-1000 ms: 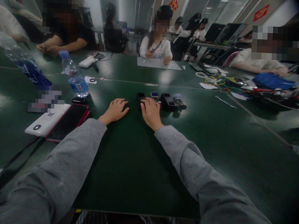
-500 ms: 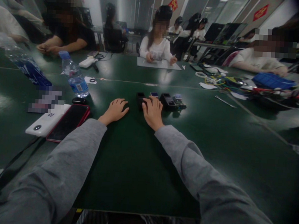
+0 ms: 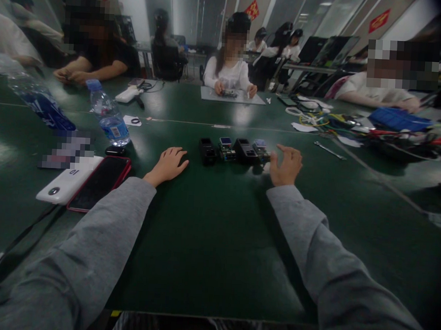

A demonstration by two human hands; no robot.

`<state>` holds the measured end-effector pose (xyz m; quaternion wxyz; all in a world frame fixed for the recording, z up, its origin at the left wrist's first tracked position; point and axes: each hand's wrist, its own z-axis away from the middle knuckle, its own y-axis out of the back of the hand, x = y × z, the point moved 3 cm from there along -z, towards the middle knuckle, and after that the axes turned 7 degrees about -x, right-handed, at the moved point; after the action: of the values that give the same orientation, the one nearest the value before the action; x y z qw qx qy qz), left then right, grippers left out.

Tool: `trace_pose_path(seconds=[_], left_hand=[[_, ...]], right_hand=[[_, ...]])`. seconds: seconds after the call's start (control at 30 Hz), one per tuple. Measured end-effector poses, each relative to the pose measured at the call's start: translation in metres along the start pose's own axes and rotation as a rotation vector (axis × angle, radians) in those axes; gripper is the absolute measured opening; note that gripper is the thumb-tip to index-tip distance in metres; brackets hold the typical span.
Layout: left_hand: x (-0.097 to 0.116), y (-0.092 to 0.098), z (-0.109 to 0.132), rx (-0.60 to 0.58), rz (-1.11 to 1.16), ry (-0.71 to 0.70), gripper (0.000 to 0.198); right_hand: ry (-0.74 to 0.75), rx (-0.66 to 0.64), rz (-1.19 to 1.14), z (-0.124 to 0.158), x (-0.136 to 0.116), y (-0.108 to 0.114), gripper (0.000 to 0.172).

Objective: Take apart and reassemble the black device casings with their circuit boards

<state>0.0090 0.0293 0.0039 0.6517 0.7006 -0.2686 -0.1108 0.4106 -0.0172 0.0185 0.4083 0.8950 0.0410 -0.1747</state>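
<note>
My left hand [image 3: 168, 165] lies on the green table [image 3: 209, 243], fingers spread and holding nothing. A row of small electronic parts stands to its right: a black casing [image 3: 207, 151], a circuit board with a small screen [image 3: 226, 149], a second black casing [image 3: 245, 150] and another circuit board with a screen [image 3: 260, 150]. My right hand [image 3: 286, 166] is at the right end of this row, its thumb and fingers apart and empty. Its thumb is close beside the last board; whether they touch I cannot tell.
On the left are a red-edged phone [image 3: 101, 183], a white power bank [image 3: 70, 179], a black case [image 3: 115, 151] and two bottles, one a water bottle [image 3: 114, 122]. A wrench [image 3: 330, 150] and tangled cables [image 3: 341, 122] lie right. Several people sit around.
My right hand has moved right, from over the left black casing to the right end of the row, uncovering the first board. My left hand stays in place.
</note>
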Motion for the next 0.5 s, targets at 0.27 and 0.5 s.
trace_pose_path(seconds=[0.27,0.5], left_hand=[[0.0,-0.001,0.0,0.004,0.004,0.007,0.051],[0.002,0.001,0.0,-0.017,0.002,0.018,0.053]], right_hand=[[0.194,-0.226,-0.057,0.001,0.001,-0.019,0.044],[0.166,-0.306,-0.046,0.004,0.0,-0.018,0.045]])
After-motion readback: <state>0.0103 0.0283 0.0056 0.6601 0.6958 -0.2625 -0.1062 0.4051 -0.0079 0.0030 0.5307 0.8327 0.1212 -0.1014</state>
